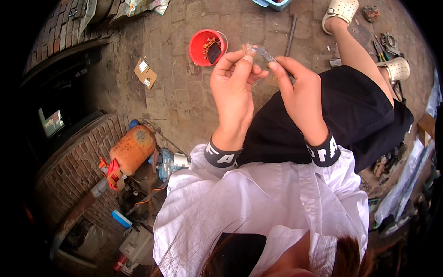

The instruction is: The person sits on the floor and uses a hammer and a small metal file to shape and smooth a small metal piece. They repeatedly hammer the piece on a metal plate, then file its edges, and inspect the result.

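Observation:
In front of my lap, both hands are raised close together. My left hand (235,76) pinches a small translucent, pale brownish piece (249,49) between thumb and fingers; its exact kind is too small to tell. My right hand (300,85) is closed on a slim grey utility knife (264,55), its blade slanting up and left to the small piece. The fingers hide most of the knife's handle. Just left of my left hand, on the ground, stands a red bucket (194,48) with small brown pieces and a dark flat object (213,52) inside.
A torn cardboard piece (145,74) lies left on the brick floor. A metal rod (291,34) and a blue basin (276,4) are farther ahead. Pliers (381,50) lie at the right near my feet. A rusty orange tank (134,150) stands at the left.

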Demonstrator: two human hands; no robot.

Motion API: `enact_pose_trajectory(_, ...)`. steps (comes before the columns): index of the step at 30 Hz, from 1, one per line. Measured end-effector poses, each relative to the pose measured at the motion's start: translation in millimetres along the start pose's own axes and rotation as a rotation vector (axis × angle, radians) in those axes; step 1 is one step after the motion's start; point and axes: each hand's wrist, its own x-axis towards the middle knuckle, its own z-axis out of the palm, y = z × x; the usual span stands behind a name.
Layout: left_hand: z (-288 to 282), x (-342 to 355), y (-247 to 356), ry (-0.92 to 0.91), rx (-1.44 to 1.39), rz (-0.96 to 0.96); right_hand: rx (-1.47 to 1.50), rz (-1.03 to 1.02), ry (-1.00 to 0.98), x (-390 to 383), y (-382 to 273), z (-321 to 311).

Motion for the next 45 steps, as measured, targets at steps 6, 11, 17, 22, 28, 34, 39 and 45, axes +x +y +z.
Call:
enact_pose_trajectory(6, 1, 2, -5, -0.002, 0.041, 0.055, 0.074, 0.095, -0.015, 0, -2, 3)
enact_pose_trajectory(11, 1, 4, -2, -0.007, 0.003, -0.046, -0.253, -0.106, 0.169, -1, 0, 7)
enact_pose_trajectory(17, -7, 7, -4, -0.032, -0.112, -0.174, -0.483, -0.31, 0.231, 0, 5, 4)
enact_pose_trajectory(22, -3, 7, -4, -0.022, -0.163, -0.18, -0.458, -0.319, 0.234, 2, 4, 5)
enact_pose_trajectory(28, -1, 7, -1, -0.026, -0.096, -0.113, -0.372, -0.278, 0.22, 0, 4, 6)
enact_pose_trajectory(34, -8, 12, 0, -0.072, -0.005, -0.113, -0.36, -0.261, 0.114, 5, -2, -12)
enact_pose_trajectory(39, -14, 16, 4, -0.136, 0.072, -0.133, -0.393, -0.306, 0.037, 12, 0, -23)
enact_pose_trajectory(45, -16, 21, 9, -0.178, 0.151, -0.154, -0.404, -0.318, -0.032, 18, 0, -32)
